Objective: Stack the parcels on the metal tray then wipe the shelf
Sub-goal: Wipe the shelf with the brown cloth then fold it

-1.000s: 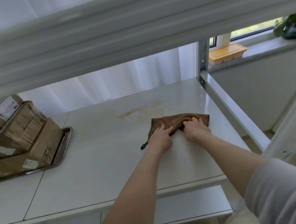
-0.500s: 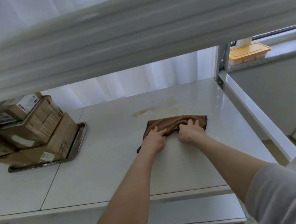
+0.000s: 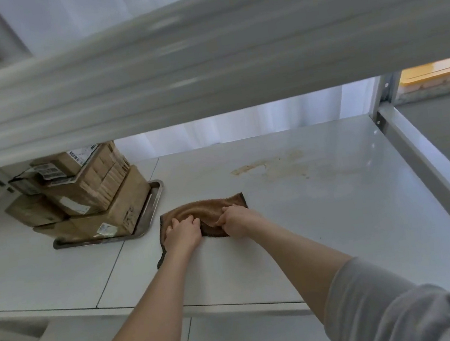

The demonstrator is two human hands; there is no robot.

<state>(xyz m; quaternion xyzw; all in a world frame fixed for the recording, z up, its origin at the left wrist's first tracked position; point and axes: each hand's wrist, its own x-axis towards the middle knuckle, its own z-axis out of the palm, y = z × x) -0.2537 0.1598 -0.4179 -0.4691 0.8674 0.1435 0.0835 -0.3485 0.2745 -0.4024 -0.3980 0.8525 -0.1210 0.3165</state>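
Both bare arms reach forward from grey sleeves over the white shelf [image 3: 326, 231]. The left hand [image 3: 182, 232] lies palm-down with its bent fingers gripping the brown cloth [image 3: 208, 208]. The right hand [image 3: 235, 222], just beside it, pinches a fold of the cloth's near edge. Beyond lies a brownish stain [image 3: 275, 166]. Far left, the parcels [image 3: 98, 192] sit stacked on the metal tray [image 3: 150, 207].

Parcel stack [image 3: 92, 193] on metal tray [image 3: 153, 201], L side of shelf [image 3: 338, 212]

white shelf [image 3: 326, 228] | metal tray [image 3: 152, 205] left | brown cloth [image 3: 206, 210] centre | stain [image 3: 272, 167] behind
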